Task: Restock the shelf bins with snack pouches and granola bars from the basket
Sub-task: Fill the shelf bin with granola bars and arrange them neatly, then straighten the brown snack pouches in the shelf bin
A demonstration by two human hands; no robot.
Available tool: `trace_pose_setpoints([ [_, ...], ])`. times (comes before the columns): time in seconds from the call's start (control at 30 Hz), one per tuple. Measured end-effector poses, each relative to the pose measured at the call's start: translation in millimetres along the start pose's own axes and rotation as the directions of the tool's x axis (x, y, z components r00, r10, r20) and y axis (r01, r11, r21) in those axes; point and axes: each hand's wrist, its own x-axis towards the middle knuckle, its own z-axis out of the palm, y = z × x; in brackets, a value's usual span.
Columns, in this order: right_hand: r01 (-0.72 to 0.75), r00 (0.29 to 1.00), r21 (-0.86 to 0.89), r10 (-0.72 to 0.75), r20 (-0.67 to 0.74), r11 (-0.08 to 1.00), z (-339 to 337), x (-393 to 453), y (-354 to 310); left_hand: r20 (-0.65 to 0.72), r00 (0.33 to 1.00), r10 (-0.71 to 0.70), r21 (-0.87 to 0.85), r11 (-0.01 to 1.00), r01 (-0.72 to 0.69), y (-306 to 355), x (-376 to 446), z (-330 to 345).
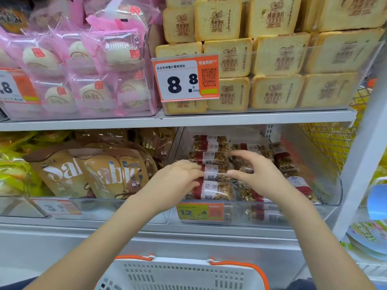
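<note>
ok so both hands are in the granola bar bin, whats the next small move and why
Probably press the granola bar down flat into the left column. The left hand holds its left end while the right hand hovers at its right end, fingers spread. It sits between stacked bars in the clear bin, so seating it level looks like the next step before reaching to the basket.

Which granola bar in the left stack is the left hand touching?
The left hand touches the second bar from the front, just behind the frontmost bar by the bin's front wall.
</note>
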Motion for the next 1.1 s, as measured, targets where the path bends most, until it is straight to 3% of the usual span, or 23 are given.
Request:
trace_pose_setpoints([
  [0.13,-0.074,0.996,-0.053,0.071,-0.054,0.996,2.9,0.5,12.0,0.269,0.957,-0.105,-0.129,0.981,0.144,21.9,34.1,13.2],
  [0.2,-0.129,0.987,-0.051,0.123,-0.102,0.990,-3.8,1.2,17.3,0.384,0.907,-0.172,-0.089,0.971,0.222,24.4,50.6,32.3],
  [0.27,-0.218,0.971,-0.091,0.207,-0.121,0.972,-11.8,-0.6,30.4,0.390,0.895,-0.217,-0.014,0.970,0.241,21.8,59.1,47.9],
  [0.33,-0.338,0.941,-0.237,0.323,-0.103,0.911,-17.7,-0.7,56.6,0.370,0.901,-0.228,0.001,0.970,0.245,20.0,62.0,53.7],
  [0.4,-0.443,0.863,-0.455,0.505,0.015,0.772,-17.5,1.8,81.4,0.372,0.901,-0.223,-0.016,0.969,0.246,19.0,61.7,53.1],
  [0.47,-0.467,0.775,-0.559,0.621,0.114,0.686,-14.3,6.0,95.6,0.392,0.893,-0.220,-0.020,0.969,0.247,17.0,61.3,51.5],
  [0.6,-0.465,0.768,-0.547,0.625,0.143,0.696,-14.9,8.8,94.7,0.437,0.869,-0.234,-0.110,0.944,0.310,13.7,68.4,38.7],
  [0.7,-0.474,0.781,-0.516,0.612,0.127,0.713,-17.2,9.6,94.9,0.286,0.914,-0.289,-0.095,0.940,0.327,7.3,86.2,37.0],
  [0.8,-0.436,0.860,-0.481,0.510,0.027,0.761,-20.9,16.6,83.7,0.219,0.921,-0.322,0.012,0.945,0.327,0.7,101.9,52.8],
  [0.9,-0.248,0.957,-0.538,0.289,-0.009,0.806,-11.9,29.6,74.8,0.270,0.884,-0.383,0.004,0.918,0.397,-3.5,106.1,71.7],
  [1.0,-0.235,0.898,-0.534,0.392,0.201,0.812,9.8,41.1,81.1,0.286,0.875,-0.390,0.000,0.914,0.407,-5.5,106.9,76.2],
  [1.1,-0.303,0.846,-0.505,0.473,0.248,0.808,15.0,45.8,83.1,0.304,0.868,-0.393,0.010,0.912,0.410,-4.8,108.1,73.4],
])
